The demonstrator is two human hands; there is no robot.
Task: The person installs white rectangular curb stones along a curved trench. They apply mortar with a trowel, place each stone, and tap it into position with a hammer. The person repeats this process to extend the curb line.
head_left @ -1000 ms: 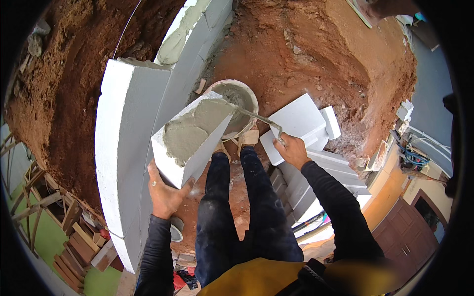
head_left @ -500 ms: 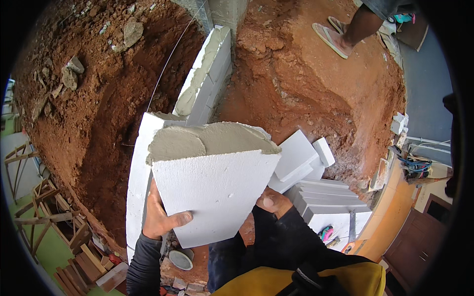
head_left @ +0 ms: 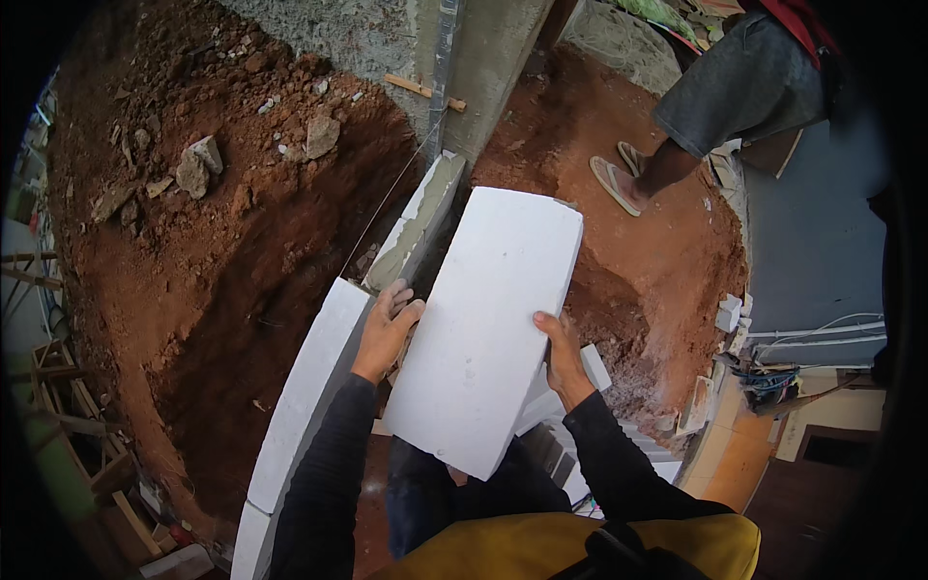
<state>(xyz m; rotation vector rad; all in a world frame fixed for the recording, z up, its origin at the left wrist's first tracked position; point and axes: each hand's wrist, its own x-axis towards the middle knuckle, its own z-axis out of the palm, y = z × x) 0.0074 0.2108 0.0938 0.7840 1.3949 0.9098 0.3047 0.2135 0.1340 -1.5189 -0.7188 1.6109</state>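
A large white lightweight-concrete block (head_left: 488,324) is held tilted before me, its smooth broad face up; the mortared side is out of sight. My right hand (head_left: 564,360) grips its right edge, thumb on the face and fingers hidden. Beside the left edge is my left hand (head_left: 385,333), fingers loosely bent and not wrapped round the block. Its thumb is close to the edge; contact is unclear. Just past that hand, a low block wall (head_left: 425,217) carries a grey mortar bed. The nearer, higher white wall course (head_left: 304,396) runs along my left forearm.
A taut string (head_left: 391,203) runs along the wall toward a concrete column (head_left: 488,72). Left lies a dug trench with loose rocks (head_left: 198,166). Another person's sandalled foot (head_left: 619,184) stands at upper right. More white blocks (head_left: 594,367) lie partly hidden behind the held block.
The block has tipped, taking its mortared side out of view and showing more of its broad face. My left hand has moved up beside its edge, its thumb off the face.
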